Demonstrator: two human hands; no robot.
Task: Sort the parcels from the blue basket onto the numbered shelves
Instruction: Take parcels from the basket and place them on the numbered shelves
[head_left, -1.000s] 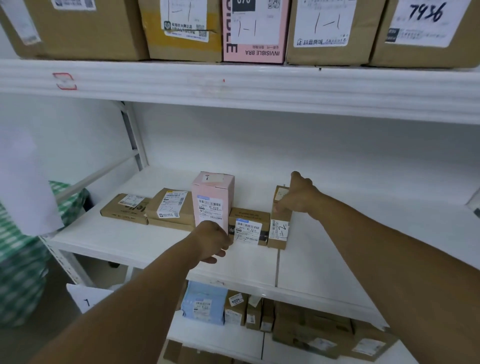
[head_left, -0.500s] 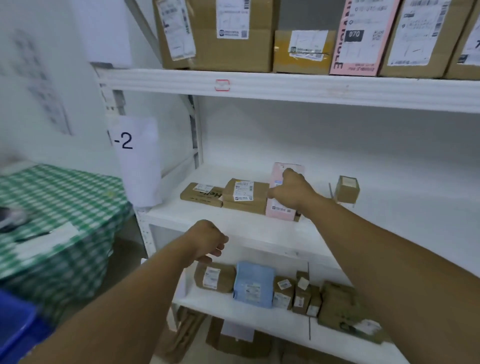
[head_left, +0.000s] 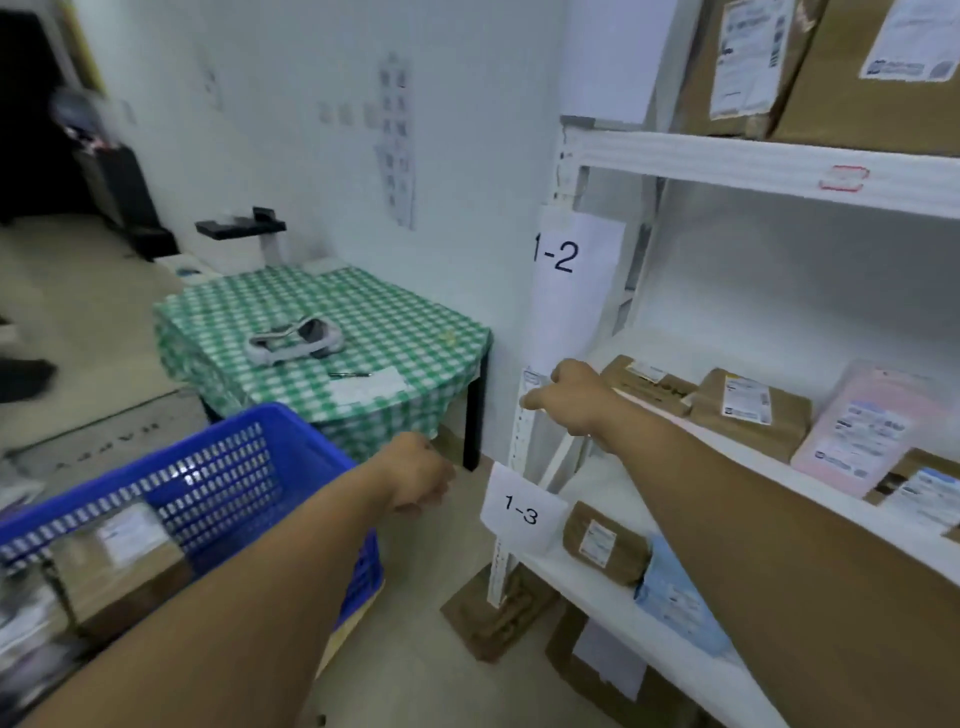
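Parcel (head_left: 124, 564) of brown cardboard lies in perforated blue basket (head_left: 218, 470).

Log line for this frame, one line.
left hand: empty, beside blue basket | right hand: empty, at 1-2 shelf corner | parcels: some in basket
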